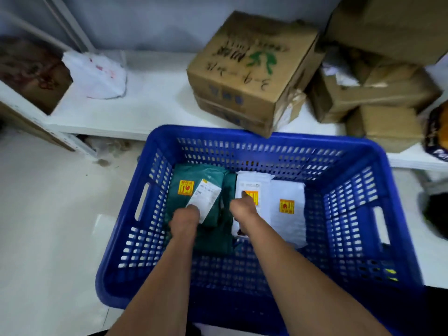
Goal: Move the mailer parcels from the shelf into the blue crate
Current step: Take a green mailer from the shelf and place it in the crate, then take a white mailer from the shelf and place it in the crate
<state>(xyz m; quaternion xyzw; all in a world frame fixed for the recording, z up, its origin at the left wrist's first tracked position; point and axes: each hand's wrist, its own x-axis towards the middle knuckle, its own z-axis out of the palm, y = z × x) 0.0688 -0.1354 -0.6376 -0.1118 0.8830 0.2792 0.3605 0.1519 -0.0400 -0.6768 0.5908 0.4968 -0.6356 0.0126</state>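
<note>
A stack of two cardboard boxes [252,76] with handwritten black and green markings sits tilted near the front edge of the white ledge, and more plain cardboard boxes [378,90] are piled at the right. At the left a crumpled white plastic bag [97,75] lies beside a dark patterned box [31,73], above the pale tiled floor [48,238].

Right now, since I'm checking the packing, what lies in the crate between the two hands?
In the head view, a dark green mailer fills the gap between the left hand and right hand.
</note>
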